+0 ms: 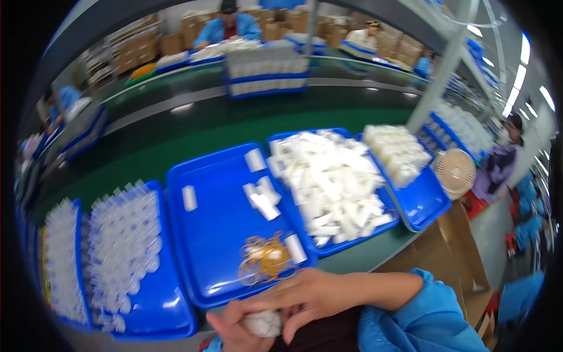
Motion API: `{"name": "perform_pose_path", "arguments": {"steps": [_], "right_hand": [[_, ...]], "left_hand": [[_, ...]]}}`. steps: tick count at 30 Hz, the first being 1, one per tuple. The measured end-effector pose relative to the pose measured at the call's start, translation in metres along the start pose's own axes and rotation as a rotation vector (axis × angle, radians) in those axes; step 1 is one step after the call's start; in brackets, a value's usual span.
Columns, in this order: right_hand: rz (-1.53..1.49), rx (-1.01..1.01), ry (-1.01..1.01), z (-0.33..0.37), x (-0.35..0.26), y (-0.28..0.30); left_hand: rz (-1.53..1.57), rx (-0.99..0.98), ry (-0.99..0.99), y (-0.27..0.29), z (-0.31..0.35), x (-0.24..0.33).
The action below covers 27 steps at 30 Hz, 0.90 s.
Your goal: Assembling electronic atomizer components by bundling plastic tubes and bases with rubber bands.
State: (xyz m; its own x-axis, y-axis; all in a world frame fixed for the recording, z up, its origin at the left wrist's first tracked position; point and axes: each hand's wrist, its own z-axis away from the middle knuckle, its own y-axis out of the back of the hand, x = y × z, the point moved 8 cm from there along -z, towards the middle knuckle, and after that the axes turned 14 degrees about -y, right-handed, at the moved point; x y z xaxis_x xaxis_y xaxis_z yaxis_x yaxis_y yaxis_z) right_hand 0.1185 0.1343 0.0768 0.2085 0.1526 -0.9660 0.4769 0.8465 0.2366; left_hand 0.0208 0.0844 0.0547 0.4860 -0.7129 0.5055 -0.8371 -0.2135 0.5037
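Low at the front edge, a rounded white bundle with dark lines across its end sits between my hands; its exact kind is hard to make out. My left hand curls round it from the left, thumb sticking out. Across its top lies my right hand, fingers bent over it and thumb down its right side. Just beyond is a blue tray holding a pile of yellow rubber bands and several flat white pieces. The lower parts of both hands are cut off.
A blue tray heaped with white pieces stands to the right, near a tray of upright white bundles. Leftward are trays of clear plastic tubes. A green conveyor belt runs behind; a cardboard box and co-workers are around.
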Motion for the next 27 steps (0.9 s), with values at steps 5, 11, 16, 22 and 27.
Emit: {"name": "perform_pose_path", "arguments": {"steps": [5,11,16,22,27], "right_hand": [[0.264,0.359,0.185,0.016,-0.005,-0.002],[0.386,0.48,0.057,0.038,0.002,-0.013],[0.518,0.782,0.106,0.091,-0.019,0.055],[0.86,1.925,-0.37,0.272,-0.017,0.199],[1.037,1.888,-0.639,0.313,0.033,0.266]], "left_hand": [[-0.109,-0.248,0.108,-0.02,0.008,-0.002],[0.159,-0.537,0.173,-0.038,0.007,0.006],[-0.062,-0.223,-0.306,0.044,-0.017,0.042],[-0.629,-0.268,0.199,0.132,-0.003,-0.035],[-0.849,-0.385,0.239,0.146,0.008,-0.061]]}}
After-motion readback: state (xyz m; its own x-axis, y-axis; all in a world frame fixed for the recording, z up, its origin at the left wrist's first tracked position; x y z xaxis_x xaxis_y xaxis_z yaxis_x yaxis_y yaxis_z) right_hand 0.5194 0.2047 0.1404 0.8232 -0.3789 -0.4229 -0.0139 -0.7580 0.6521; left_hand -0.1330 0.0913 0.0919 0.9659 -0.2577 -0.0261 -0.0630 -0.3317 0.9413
